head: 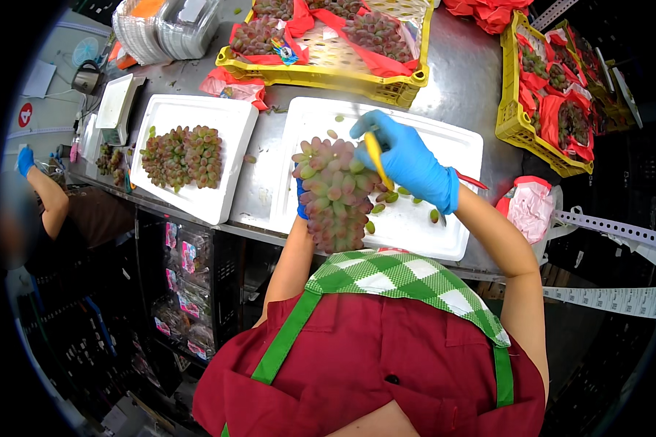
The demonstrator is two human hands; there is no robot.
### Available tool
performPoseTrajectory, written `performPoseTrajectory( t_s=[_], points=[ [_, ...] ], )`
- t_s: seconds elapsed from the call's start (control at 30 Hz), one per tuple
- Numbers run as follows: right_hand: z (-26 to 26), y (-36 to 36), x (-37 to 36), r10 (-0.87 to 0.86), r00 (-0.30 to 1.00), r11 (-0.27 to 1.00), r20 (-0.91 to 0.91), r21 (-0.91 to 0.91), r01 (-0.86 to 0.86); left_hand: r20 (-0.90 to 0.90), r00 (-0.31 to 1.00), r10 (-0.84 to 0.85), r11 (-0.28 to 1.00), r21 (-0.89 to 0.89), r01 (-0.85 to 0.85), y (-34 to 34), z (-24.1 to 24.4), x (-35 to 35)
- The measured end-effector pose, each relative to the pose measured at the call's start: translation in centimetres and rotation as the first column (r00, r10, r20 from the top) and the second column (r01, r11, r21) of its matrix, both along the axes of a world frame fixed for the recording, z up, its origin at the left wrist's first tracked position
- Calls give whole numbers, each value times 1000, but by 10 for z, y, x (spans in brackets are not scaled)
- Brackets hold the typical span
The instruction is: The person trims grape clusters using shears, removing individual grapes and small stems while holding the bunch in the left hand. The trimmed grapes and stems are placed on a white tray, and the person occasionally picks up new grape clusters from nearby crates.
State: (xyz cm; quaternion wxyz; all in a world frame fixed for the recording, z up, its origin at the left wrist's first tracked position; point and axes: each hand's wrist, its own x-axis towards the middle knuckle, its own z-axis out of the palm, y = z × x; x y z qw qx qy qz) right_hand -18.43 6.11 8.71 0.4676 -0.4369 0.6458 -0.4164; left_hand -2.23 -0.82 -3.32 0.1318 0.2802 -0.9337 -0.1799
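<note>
A large bunch of pinkish-green grapes rests on my left hand, whose blue glove is mostly hidden behind the fruit. My blue-gloved right hand grips a cutting tool, probably snips, by its yellow handle; the blurred tip points away from me, above the bunch's upper right. Beneath both hands lies a white foam tray. Several loose grapes are scattered on it, right of the bunch. A red handle shows beside my right wrist, the rest of that tool being largely covered.
Left on the steel table, another foam tray holds grapes, near a scale and stacked clear plastic containers. Yellow crates of paper-wrapped grapes stand behind and at right. Another person's gloved hand is far left.
</note>
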Motion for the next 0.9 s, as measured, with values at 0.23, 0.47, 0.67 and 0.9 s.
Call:
performPoseTrajectory(
  t_s=[0.23, 0.47, 0.67, 0.9],
  points=[
    [6, 25, -33, 63, 944, 912, -323, -366, -187, 337, 941, 11, 982, -180, 53, 2, 59, -10],
    [26, 68, -30, 194, 617, 968, -763, 45, -248, 42, 999, -14, 999, 45, 12, -10, 39, -1],
    [29, 69, -27, 267, 587, 960, -764, 158, -231, 9, 1000, -11, 999, 37, 10, -9, 31, 1],
    [22, 71, -21, 240, 593, 966, -768, 128, -224, 15, 1000, -10, 1000, 16, 10, -8, 31, 0]
  ],
)
